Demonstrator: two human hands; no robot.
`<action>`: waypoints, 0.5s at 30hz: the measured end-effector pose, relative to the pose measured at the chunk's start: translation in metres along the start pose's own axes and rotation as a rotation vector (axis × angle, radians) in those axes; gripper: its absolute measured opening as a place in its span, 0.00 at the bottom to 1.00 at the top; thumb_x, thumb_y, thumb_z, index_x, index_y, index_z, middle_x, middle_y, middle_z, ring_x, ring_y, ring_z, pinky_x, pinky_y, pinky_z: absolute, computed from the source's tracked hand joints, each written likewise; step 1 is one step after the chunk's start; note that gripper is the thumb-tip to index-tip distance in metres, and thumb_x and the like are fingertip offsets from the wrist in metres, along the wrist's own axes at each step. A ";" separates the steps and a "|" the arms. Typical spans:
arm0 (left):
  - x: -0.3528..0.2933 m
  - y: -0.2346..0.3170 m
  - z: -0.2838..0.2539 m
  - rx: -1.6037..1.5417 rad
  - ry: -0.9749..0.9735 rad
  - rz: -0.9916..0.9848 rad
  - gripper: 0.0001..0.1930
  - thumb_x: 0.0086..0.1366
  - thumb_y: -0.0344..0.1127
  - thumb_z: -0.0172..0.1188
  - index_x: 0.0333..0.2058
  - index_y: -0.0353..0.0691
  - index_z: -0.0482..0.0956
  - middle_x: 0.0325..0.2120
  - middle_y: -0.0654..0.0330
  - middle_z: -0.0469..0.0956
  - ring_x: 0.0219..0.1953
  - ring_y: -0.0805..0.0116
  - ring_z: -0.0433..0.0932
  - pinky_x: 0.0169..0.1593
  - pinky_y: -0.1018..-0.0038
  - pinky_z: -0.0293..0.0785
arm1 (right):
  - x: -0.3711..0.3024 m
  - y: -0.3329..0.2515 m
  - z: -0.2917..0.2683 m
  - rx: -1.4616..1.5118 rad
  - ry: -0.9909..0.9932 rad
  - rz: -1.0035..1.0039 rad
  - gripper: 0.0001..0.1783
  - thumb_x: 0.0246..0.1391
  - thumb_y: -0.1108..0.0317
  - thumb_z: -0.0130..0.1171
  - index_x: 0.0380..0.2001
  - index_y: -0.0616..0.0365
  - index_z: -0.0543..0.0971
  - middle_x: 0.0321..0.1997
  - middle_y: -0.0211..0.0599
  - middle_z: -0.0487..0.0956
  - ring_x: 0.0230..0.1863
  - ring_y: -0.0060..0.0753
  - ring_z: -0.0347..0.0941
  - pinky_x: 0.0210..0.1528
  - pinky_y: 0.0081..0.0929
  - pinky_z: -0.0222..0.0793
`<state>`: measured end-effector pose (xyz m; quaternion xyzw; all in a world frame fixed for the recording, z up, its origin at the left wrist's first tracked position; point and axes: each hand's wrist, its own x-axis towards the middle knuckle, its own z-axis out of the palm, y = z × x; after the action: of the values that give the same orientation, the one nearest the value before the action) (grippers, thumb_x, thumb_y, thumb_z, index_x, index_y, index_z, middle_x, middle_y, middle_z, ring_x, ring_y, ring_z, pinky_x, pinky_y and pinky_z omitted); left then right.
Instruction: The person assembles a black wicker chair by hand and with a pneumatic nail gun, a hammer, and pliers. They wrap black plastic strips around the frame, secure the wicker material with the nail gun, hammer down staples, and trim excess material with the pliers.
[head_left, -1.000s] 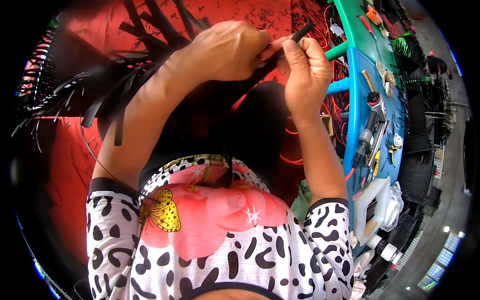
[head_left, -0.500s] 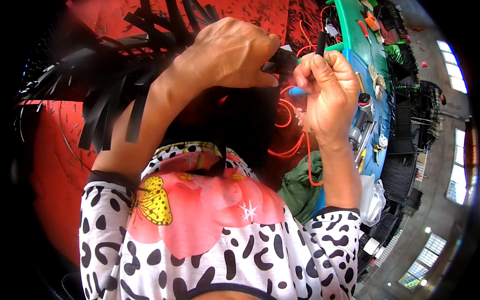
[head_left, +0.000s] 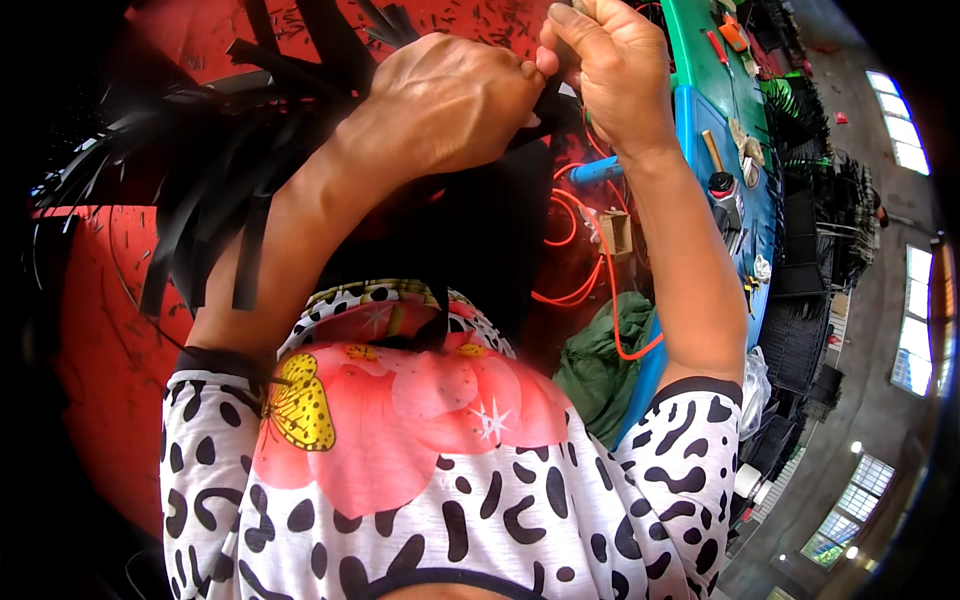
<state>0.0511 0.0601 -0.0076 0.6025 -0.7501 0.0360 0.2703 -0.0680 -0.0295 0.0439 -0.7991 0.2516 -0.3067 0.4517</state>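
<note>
My left hand [head_left: 450, 105] is closed at the top middle, back of the hand up, its fingers curled round dark material mostly hidden beneath it. A bundle of flat black strips [head_left: 215, 150] fans out to the left, over and behind my left forearm; some ends hang past it. My right hand [head_left: 620, 75] is raised at the upper edge, close to the left one, with thumb and fingers pinched together. A black strip seems to run between the two hands, but its end is hidden by my right fingers.
Red sheeting [head_left: 110, 330] with scattered black scraps lies at the left. To the right, a blue-green bench [head_left: 690, 130] carries a hammer [head_left: 712, 150] and a red-handled screwdriver [head_left: 717, 47]. An orange hose [head_left: 612, 300] loops beside a green cloth [head_left: 600, 365]. A small cardboard box [head_left: 616, 232] sits near the hose.
My right hand has risen and moved slightly left, its forearm stretching further away from me. The black strip end that stuck up from its pinch no longer shows. My left hand has shifted slightly left.
</note>
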 end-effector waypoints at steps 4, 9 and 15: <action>0.000 0.004 -0.003 0.038 -0.014 -0.003 0.14 0.54 0.42 0.62 0.26 0.38 0.70 0.20 0.56 0.73 0.28 0.54 0.76 0.29 0.61 0.70 | 0.007 0.016 -0.001 -0.203 0.048 -0.050 0.13 0.54 0.70 0.51 0.18 0.66 0.70 0.16 0.37 0.72 0.20 0.27 0.73 0.23 0.25 0.65; 0.002 0.007 -0.005 0.018 0.000 -0.027 0.13 0.53 0.40 0.63 0.26 0.39 0.69 0.20 0.55 0.73 0.28 0.53 0.76 0.30 0.60 0.70 | 0.020 0.038 -0.009 -0.379 -0.070 -0.050 0.14 0.49 0.68 0.55 0.16 0.66 0.71 0.16 0.37 0.74 0.19 0.32 0.72 0.23 0.30 0.64; 0.003 -0.001 -0.007 -0.065 -0.025 -0.008 0.14 0.53 0.33 0.61 0.38 0.38 0.71 0.23 0.54 0.75 0.30 0.51 0.76 0.32 0.60 0.71 | 0.036 0.064 -0.018 -0.192 -0.382 0.070 0.12 0.50 0.68 0.56 0.18 0.65 0.74 0.16 0.35 0.74 0.21 0.24 0.69 0.24 0.25 0.64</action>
<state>0.0544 0.0603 -0.0004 0.5966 -0.7520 0.0029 0.2802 -0.0648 -0.0938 0.0047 -0.8730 0.2170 -0.1085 0.4232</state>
